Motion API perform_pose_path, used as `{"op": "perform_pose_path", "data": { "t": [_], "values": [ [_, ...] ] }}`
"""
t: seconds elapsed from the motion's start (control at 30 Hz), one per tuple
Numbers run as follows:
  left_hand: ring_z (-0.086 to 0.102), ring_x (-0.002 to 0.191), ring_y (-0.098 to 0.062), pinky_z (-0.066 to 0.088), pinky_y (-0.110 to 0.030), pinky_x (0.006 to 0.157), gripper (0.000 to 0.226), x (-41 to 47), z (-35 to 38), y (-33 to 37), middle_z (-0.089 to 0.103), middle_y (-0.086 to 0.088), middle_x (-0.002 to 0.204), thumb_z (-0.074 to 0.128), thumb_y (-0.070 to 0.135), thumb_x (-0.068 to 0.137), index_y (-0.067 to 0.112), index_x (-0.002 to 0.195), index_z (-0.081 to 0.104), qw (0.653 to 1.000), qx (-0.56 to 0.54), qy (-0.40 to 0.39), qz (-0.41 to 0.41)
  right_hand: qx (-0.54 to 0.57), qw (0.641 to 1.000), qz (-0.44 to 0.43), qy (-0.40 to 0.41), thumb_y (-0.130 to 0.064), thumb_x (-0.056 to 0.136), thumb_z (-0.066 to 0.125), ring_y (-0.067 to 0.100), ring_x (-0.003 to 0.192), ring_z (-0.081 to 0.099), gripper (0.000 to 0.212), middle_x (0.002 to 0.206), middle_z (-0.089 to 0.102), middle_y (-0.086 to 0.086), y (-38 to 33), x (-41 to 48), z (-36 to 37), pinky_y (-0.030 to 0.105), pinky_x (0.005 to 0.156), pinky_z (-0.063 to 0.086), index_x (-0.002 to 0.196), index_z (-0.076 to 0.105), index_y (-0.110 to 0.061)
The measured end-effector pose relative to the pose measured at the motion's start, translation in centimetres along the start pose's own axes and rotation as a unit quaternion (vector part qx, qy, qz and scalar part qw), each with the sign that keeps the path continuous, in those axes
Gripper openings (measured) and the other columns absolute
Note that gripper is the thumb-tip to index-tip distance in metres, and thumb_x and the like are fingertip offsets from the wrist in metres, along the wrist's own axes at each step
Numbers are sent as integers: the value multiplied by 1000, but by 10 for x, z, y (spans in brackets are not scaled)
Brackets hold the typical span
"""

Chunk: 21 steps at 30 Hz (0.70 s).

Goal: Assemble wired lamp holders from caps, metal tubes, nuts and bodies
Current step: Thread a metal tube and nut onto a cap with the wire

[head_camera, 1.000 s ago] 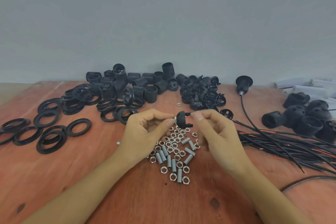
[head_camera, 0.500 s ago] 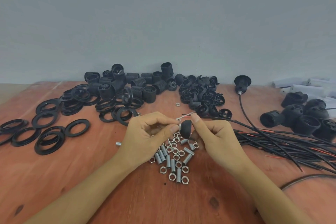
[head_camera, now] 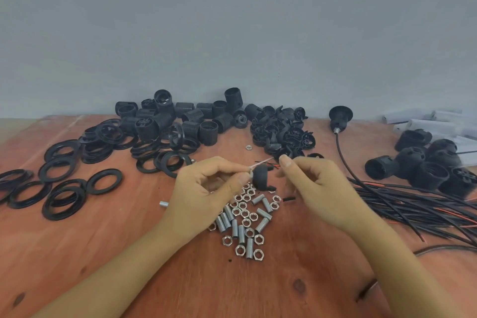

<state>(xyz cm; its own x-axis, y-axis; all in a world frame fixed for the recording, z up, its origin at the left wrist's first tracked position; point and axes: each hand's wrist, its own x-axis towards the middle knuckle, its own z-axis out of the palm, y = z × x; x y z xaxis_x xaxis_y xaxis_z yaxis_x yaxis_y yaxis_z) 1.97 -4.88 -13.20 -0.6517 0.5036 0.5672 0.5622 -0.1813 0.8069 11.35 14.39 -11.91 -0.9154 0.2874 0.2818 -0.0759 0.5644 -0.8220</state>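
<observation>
Above the middle of the wooden bench, a person holds a black dome-shaped cap between both hands, just over a loose pile of hex nuts and short threaded metal tubes. The left hand pinches the cap's small metal end between thumb and forefinger, its other fingers curled under. The right hand, fingers curled too, pinches the thin red and black wires that come out of the cap's far side, though motion blur hides the exact grip. Flat black rings lie scattered and stacked on the left of the bench. Threaded black bodies sit heaped along the grey wall, with a pile of more caps to their right. One nut lies apart, between that pile and the hands. Further right a finished lamp holder stands on its open mouth, its cable trailing forward to a bundle of black cables. Behind the bundle lie larger black holders and white boxes.
</observation>
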Motion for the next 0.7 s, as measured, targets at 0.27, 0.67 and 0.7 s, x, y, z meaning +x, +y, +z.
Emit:
{"op": "perform_pose_path", "data": {
  "t": [0.27, 0.67, 0.7],
  "values": [
    [59, 54, -14, 48, -22, 46, 16, 8, -3, 1, 66, -7, 70, 66, 23, 79, 16, 89, 76, 962, -183, 105, -175, -248, 964, 35, -85, -30, 75, 79, 1, 83, 56, 15, 85, 61, -15, 26, -2, -36, 30, 77, 48, 86, 71, -38],
    [57, 55, -10, 47, -20, 46, 19, 11, -7, 0, 67, -4, 80, 65, 26, 80, 16, 91, 78, 949, -212, 105, -211, -280, 955, -101, -1, -28, 95, 60, 7, 83, 49, 8, 85, 55, -24, 21, -3, -18, 34, 78, 44, 98, 67, -27],
    [57, 55, -11, 47, -21, 46, 20, 10, -8, -1, 68, -4, 81, 65, 26, 80, 16, 92, 78, 951, -206, 104, -207, -269, 956, -116, 9, -27, 97, 59, 6, 79, 50, 9, 82, 53, -27, 18, -3, -15, 32, 75, 42, 100, 67, -25]
  ]
}}
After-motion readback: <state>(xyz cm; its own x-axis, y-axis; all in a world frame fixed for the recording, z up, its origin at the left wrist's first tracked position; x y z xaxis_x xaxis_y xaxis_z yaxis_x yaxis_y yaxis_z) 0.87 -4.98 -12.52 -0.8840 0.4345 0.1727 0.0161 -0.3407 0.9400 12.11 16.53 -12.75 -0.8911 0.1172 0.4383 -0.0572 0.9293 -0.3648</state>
